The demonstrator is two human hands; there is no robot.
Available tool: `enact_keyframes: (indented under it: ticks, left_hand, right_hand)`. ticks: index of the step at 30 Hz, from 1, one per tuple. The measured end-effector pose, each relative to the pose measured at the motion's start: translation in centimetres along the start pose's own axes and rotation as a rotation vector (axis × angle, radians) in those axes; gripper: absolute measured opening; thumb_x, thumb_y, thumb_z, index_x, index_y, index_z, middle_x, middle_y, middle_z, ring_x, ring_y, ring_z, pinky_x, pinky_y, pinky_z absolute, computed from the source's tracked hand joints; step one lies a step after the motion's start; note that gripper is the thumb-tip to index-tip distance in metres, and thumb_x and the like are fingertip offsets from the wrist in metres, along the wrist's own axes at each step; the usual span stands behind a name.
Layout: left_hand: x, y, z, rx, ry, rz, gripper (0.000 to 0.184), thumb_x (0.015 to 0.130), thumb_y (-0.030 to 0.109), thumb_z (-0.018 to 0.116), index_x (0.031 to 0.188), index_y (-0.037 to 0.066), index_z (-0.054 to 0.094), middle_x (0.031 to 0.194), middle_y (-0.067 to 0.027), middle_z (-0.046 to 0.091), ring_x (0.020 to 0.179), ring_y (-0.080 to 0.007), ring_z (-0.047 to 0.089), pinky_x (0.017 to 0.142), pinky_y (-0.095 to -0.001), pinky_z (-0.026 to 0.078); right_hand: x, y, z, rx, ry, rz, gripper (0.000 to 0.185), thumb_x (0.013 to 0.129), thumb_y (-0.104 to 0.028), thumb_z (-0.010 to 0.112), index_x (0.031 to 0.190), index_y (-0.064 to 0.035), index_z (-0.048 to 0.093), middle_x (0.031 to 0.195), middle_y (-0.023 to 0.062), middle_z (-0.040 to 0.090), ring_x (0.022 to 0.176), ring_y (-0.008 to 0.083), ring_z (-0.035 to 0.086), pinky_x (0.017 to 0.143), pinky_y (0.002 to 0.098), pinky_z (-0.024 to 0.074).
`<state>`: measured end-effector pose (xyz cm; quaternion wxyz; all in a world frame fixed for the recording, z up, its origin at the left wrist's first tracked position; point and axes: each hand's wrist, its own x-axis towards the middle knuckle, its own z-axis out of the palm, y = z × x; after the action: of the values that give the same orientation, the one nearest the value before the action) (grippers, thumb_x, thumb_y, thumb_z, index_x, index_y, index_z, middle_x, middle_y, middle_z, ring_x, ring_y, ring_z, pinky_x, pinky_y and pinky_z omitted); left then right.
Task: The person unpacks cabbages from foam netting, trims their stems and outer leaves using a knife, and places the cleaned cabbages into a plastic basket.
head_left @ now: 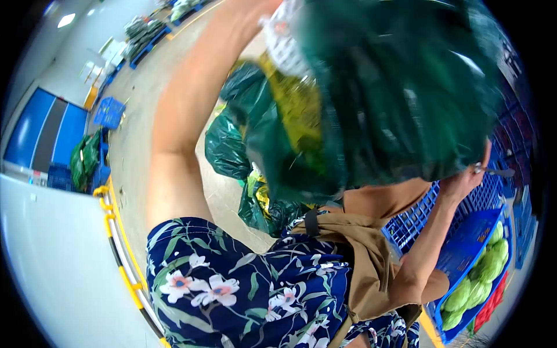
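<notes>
A large dark green plastic bag [400, 98] is held up close before me and fills the upper middle, smeared by motion. My left hand [268, 7] is at the bag's upper left, mostly cut off by the top edge, its fingers hidden. Beside it is a white mesh-like piece [285, 46]. Yellow-green stuff [296, 101] shows along the bag's left side. At the bag's lower right corner, my right hand [461, 184] is closed on the plastic. A thin grey blade-like piece [500, 172] sticks out from its fingers.
More green bags [226, 142] lie on the floor below. To the right stand a blue crate [413, 217] and a blue bin [469, 246] beside pale green cabbages [478, 284]. A yellow-black rail [119, 255] runs along the left, near a white panel [52, 261].
</notes>
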<state>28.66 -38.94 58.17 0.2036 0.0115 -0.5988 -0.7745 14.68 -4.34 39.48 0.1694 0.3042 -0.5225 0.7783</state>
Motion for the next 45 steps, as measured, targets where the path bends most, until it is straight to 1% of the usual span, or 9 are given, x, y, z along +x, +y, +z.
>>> enact_keyframes:
  ticks: [4, 8, 9, 12, 18, 24, 30, 40, 45]
  left_hand:
    - [-12.0, -8.6, -12.6, -0.312, 0.292, -0.250, 0.030, 0.082, 0.001, 0.055, 0.112, -0.001, 0.058, 0.105, -0.0106, 0.064, 0.090, -0.0188, 0.063, 0.084, -0.0352, 0.053]
    - [-24.3, -23.6, -25.4, 0.757, 0.720, -0.747, 0.035, 0.078, 0.006, 0.056, 0.112, 0.004, 0.060, 0.106, -0.0095, 0.065, 0.092, -0.0226, 0.061, 0.082, -0.0357, 0.049]
    - [-25.0, -27.0, -28.0, 0.928, 0.904, -0.900, 0.034, 0.078, 0.010, 0.056, 0.111, 0.004, 0.059, 0.106, -0.0130, 0.064, 0.093, -0.0270, 0.062, 0.081, -0.0390, 0.049]
    - [-23.0, -30.6, -25.1, 1.216, 1.370, -0.880, 0.032, 0.078, 0.019, 0.056, 0.106, 0.004, 0.056, 0.105, -0.0207, 0.062, 0.096, -0.0393, 0.061, 0.080, -0.0472, 0.049]
    - [-24.1, -36.1, -26.3, 1.339, 1.296, -0.616, 0.038, 0.076, 0.018, 0.054, 0.110, 0.002, 0.049, 0.108, -0.0224, 0.055, 0.089, -0.0430, 0.059, 0.073, -0.0489, 0.050]
    - [-31.3, -47.0, -28.8, 1.038, 1.140, -0.903, 0.040, 0.074, 0.026, 0.062, 0.109, 0.008, 0.058, 0.107, -0.0148, 0.061, 0.083, -0.0345, 0.064, 0.070, -0.0413, 0.052]
    - [-32.6, -62.1, -42.0, 1.026, 1.046, -1.211, 0.035, 0.061, 0.039, 0.074, 0.078, 0.009, 0.068, 0.087, -0.0118, 0.069, 0.083, -0.0279, 0.068, 0.072, -0.0373, 0.055]
    - [-27.0, -46.7, -34.2, 1.023, 1.204, -1.161, 0.043, 0.061, 0.032, 0.076, 0.096, 0.009, 0.067, 0.105, -0.0114, 0.067, 0.097, -0.0278, 0.065, 0.085, -0.0390, 0.052]
    - [-28.6, -41.5, -36.3, 0.757, 0.899, -1.032, 0.039, 0.072, 0.031, 0.069, 0.100, 0.003, 0.065, 0.093, -0.0109, 0.065, 0.088, -0.0259, 0.062, 0.074, -0.0382, 0.049]
  right_hand:
    - [-6.5, 1.0, 6.3, -0.139, -0.505, 0.274, 0.031, 0.087, -0.011, 0.060, 0.116, -0.0026, 0.055, 0.107, 0.0039, 0.056, 0.092, 0.0106, 0.052, 0.081, 0.0261, 0.0428]
    - [-19.6, 9.0, 9.2, -0.095, -0.996, 0.905, 0.044, 0.084, -0.017, 0.066, 0.125, -0.0079, 0.053, 0.115, 0.0087, 0.055, 0.099, 0.0188, 0.052, 0.086, 0.0338, 0.0435]
    - [-22.8, 11.2, 9.8, -0.262, -1.112, 0.287, 0.048, 0.083, -0.019, 0.067, 0.128, -0.0127, 0.052, 0.123, 0.0136, 0.049, 0.107, 0.0267, 0.049, 0.090, 0.0377, 0.0418]
    - [-21.0, 10.4, 14.1, -0.318, -1.228, 0.496, 0.052, 0.083, -0.021, 0.065, 0.131, -0.0149, 0.049, 0.122, 0.0146, 0.044, 0.109, 0.0350, 0.045, 0.094, 0.0405, 0.0391]
    - [-21.0, 12.2, 14.3, -0.347, -1.317, 0.452, 0.050, 0.080, -0.019, 0.067, 0.128, -0.0139, 0.053, 0.117, 0.0172, 0.042, 0.104, 0.0359, 0.045, 0.090, 0.0397, 0.0407]
    - [-22.1, 12.4, 14.2, -0.522, -1.561, 0.614, 0.044, 0.079, -0.021, 0.069, 0.122, -0.0180, 0.059, 0.114, 0.0166, 0.042, 0.104, 0.0352, 0.044, 0.087, 0.0425, 0.0437]
    - [-24.3, 18.8, 18.7, -0.631, -1.493, 0.581, 0.043, 0.079, -0.026, 0.069, 0.120, -0.0175, 0.060, 0.112, 0.0159, 0.045, 0.102, 0.0362, 0.045, 0.087, 0.0434, 0.0434]
    - [-17.7, 11.2, 13.9, -0.245, -1.163, 0.836, 0.044, 0.084, -0.020, 0.065, 0.123, -0.0047, 0.053, 0.130, 0.0155, 0.042, 0.115, 0.0311, 0.048, 0.097, 0.0349, 0.0380]
    - [-7.7, 2.9, 4.6, -0.139, -0.587, 0.996, 0.039, 0.090, -0.020, 0.059, 0.124, -0.0016, 0.052, 0.100, 0.0114, 0.062, 0.085, 0.0184, 0.062, 0.064, 0.0284, 0.0527]
